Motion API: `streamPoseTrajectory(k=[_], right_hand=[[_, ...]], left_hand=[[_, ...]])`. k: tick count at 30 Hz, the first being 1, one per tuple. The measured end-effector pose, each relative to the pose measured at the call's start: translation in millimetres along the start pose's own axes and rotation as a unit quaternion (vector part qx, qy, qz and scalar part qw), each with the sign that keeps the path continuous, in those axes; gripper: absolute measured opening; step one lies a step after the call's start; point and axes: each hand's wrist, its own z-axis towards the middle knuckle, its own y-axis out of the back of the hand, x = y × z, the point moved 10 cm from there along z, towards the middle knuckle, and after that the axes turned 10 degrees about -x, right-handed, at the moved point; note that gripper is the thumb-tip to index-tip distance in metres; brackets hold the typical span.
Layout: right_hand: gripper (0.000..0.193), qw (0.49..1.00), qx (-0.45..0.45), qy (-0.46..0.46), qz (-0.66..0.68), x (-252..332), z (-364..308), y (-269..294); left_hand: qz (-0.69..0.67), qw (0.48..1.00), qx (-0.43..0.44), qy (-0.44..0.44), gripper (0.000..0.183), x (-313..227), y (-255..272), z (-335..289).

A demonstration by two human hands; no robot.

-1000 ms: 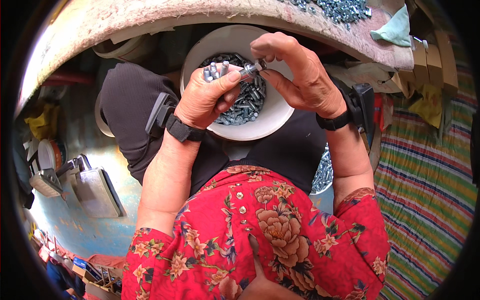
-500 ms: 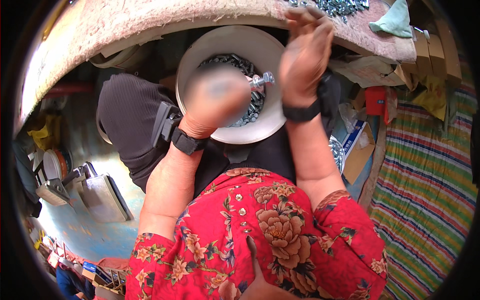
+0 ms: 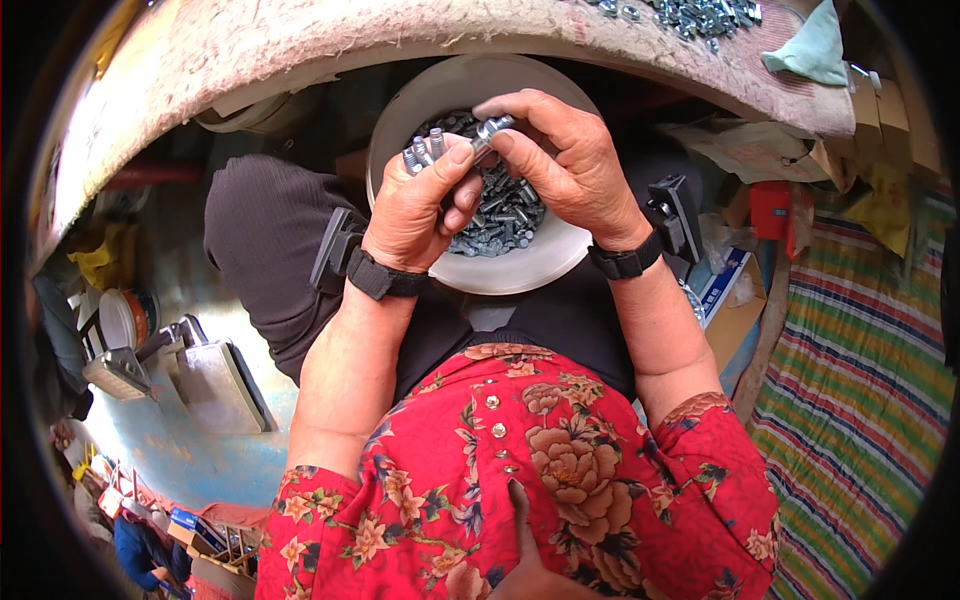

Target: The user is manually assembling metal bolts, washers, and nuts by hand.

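Observation:
My left hand [image 3: 412,215] is closed over the bucket, with several short metal bolts [image 3: 437,143] sticking up from its fingers. Between its thumb and the fingertips of my right hand [image 3: 572,165] is a shiny bolt [image 3: 493,127]; both hands touch it. My right thumb and forefinger pinch its head end. Whether a nut or washer is on it is too small to tell. Below both hands stands a white bucket [image 3: 505,277], partly filled with loose grey bolts and similar pieces [image 3: 508,218].
A padded workbench [image 3: 330,40] curves across the far side, bearing a pile of small metal fasteners [image 3: 705,15] and a pale green cloth [image 3: 812,48]. An open carton [image 3: 735,300] stands on the right beside a striped sheet [image 3: 850,390]. A metal dustpan-like thing [image 3: 218,385] lies left.
My right hand has come down from the bench edge and now pinches the bolt at my left fingers. More bolts show in my left hand. The view has shifted slightly.

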Motion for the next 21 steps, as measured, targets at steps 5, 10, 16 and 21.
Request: streamPoseTrajectory(k=[5,10,16,21], right_hand=[[0.017,0.989,-0.031,0.019,-0.146,-10,-5,7],[0.021,0.961,-0.127,-0.036,-0.244,-35,2,55],[0.011,0.998,-0.038,0.030,-0.051,-27,-21,-2],[0.008,0.996,-0.052,-0.025,-0.061,-27,-26,25]], left_hand=[[0.050,0.998,-0.025,-0.021,0.019,-1,2,6],[0.155,0.985,-0.068,-0.034,0.029,4,8,15],[0.278,0.958,-0.055,-0.049,0.007,9,1,7],[0.163,0.986,-0.024,-0.021,0.018,20,-15,8]])
